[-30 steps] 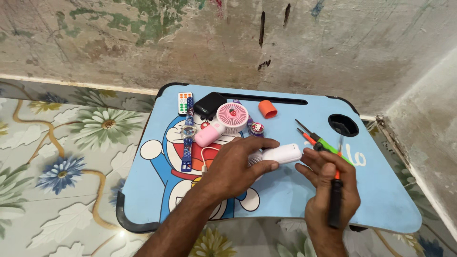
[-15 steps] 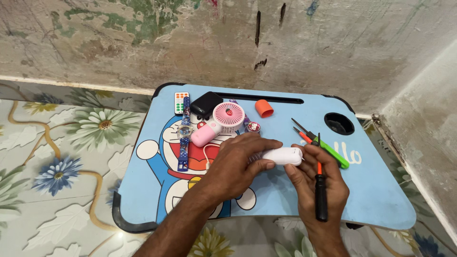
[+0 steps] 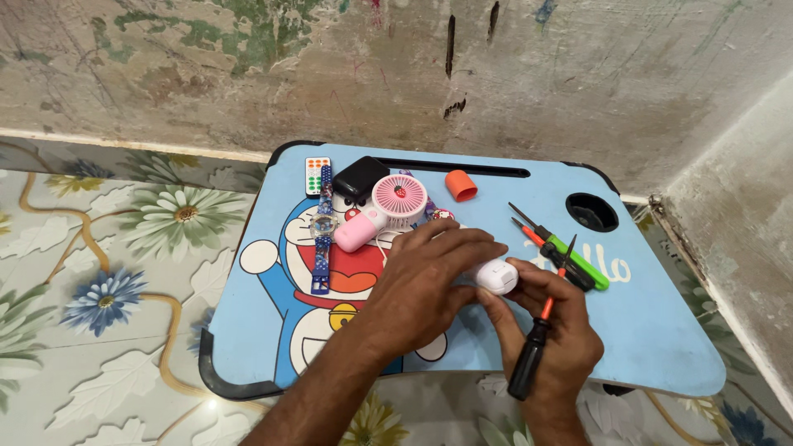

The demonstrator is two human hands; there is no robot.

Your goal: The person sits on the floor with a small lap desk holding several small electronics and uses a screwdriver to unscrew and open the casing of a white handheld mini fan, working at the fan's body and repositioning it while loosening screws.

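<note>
We are holding a small white oval case over the blue cartoon worktop, near its middle. Our left hand is covering it from the left, fingers curled over it and gripping it, so only its right end is showing. Our right hand is closing around a black-handled screwdriver while its thumb is pressing on the case; the orange shaft is pointing away toward the far right. Since half a second ago the case is sitting slightly lower and closer to us, and the screwdriver is tilting more to the right, no longer nearly upright.

Just right of our hands a green screwdriver and an orange one are lying side by side. Farther off, a pink handheld fan, a black box, an orange cap, a small white remote and a blue patterned watch are resting, with the fan closest to our left knuckles. A round cup hole is sitting at the far right.
</note>
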